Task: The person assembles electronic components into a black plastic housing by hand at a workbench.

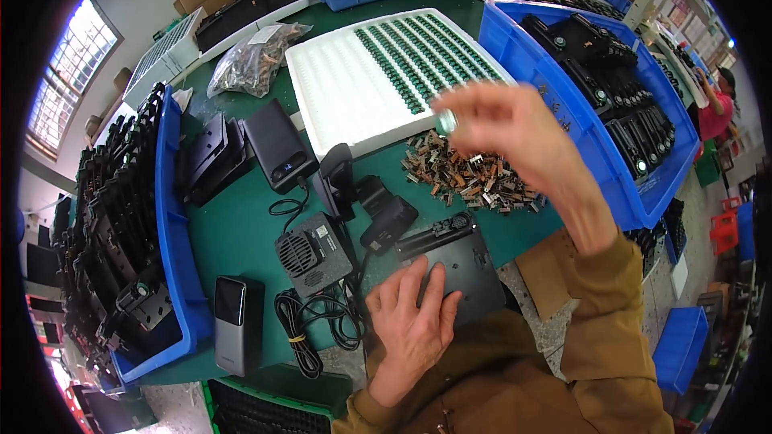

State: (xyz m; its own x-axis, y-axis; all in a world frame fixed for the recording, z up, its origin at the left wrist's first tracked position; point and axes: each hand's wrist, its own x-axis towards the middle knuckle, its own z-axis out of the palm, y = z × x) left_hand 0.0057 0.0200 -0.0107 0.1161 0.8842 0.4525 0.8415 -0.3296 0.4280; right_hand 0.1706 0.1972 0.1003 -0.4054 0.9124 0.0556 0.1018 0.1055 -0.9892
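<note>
My left hand (412,317) lies with its fingers stretched out on a flat black plastic panel (466,277), which has a raised strip along its far edge. Between the thumb and fingers of my right hand (515,124), a small round green-and-white part (445,120) shows; the hand is blurred by motion. It hovers above a heap of small metal-and-brown components (470,177), near the corner of a white foam tray (346,88). Rows of small green parts (426,52) fill the tray's right portion, while its left portion shows bare white pockets.
Blue bins of black panels stand left (173,233) and right (643,201). Around the bench's middle sit a black power bank (277,145), a grey-black power bank (239,325), a vented black box (314,253) and coiled cable (299,337). A bag of parts (256,60) lies behind.
</note>
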